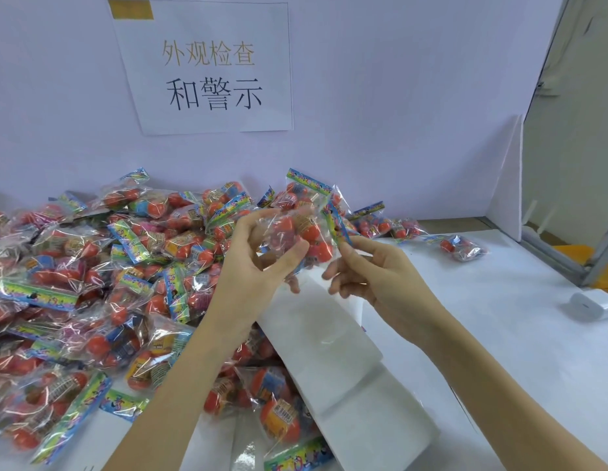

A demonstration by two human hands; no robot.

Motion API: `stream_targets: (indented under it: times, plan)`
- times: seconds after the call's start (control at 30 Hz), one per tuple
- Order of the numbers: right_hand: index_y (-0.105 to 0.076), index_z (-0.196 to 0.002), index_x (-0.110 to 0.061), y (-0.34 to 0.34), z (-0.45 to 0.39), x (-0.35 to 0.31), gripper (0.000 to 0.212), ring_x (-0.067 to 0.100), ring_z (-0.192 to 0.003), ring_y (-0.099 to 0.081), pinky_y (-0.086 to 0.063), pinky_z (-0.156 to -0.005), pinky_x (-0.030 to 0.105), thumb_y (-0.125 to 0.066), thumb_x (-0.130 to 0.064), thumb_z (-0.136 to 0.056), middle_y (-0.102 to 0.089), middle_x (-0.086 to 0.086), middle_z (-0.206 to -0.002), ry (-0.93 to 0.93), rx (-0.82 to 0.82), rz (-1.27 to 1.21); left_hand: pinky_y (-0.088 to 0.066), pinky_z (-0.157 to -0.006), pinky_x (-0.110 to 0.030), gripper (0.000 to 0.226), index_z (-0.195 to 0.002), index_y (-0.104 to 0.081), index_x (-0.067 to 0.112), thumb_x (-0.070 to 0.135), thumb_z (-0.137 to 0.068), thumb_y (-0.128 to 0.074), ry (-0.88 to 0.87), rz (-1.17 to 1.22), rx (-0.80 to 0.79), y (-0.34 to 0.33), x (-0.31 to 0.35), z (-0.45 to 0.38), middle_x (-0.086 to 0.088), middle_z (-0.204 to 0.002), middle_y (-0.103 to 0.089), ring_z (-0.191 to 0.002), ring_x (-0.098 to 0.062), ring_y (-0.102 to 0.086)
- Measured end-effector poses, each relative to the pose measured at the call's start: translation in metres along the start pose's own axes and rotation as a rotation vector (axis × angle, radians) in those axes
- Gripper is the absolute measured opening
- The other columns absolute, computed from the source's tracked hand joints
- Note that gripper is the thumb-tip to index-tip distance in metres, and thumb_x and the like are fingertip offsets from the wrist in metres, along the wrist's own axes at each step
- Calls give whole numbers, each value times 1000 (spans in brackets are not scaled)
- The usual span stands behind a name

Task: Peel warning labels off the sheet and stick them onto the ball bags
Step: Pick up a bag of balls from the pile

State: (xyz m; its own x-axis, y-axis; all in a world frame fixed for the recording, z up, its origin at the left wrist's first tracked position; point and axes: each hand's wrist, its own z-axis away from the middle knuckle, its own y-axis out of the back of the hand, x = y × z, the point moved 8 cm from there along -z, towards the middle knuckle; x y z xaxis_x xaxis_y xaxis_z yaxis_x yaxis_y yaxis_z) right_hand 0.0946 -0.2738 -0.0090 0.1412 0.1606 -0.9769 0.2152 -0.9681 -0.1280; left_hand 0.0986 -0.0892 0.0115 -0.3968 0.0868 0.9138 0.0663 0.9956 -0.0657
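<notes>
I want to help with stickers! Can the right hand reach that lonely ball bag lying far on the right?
Probably yes. The right hand only pinches the held ball bag, and bare white table lies between it and the lone ball bag.

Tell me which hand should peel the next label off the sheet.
Right. The left hand grips the ball bag; the right hand only pinches its edge, directly above the white sheet.
</notes>
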Motion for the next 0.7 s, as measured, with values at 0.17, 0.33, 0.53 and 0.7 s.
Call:
stream_targets:
  times: [0.17,0.33,0.53,0.7]
  plan:
    - [-49,-140,3,-12,-1,9,63,36,-118,-71,-61,-90,33,-65,-40,-96,-71,25,-126,-193,-68,-407,-58,-88,-29,48,-124,-63,33,11,-88,-85,-309,-366,35,5,20,2,5,-120,-69,-108,-16,-68]
    - [-55,-143,1,-30,6,3,51,38,-133,-60,-51,-110,43,-60,-32,-105,-61,23,-143,-114,-262,-367,-52,-100,-28,56,-128,-73,17,-12,-80,-80,-683,-831,-196,-26,30,17,-9,-123,-59,-115,-23,-60]
    - [-56,-135,5,1,-2,8,35,25,-91,-69,-60,-97,39,-50,10,-101,-71,14,-108,-99,-17,-219,-52,-104,-26,37,-126,-69,28,10,-94,-66,-310,-376,-227,-16,20,8,4,-136,-54,-136,-19,-53]
    - [-57,-130,-3,-4,0,9,45,28,-102,-75,-60,-84,33,-46,21,-94,-75,15,-117,-89,-55,-160,-56,-85,-17,48,-132,-59,42,47,-87,-76,1,-279,-142,-6,3,0,12,-116,-72,-105,-6,-72]
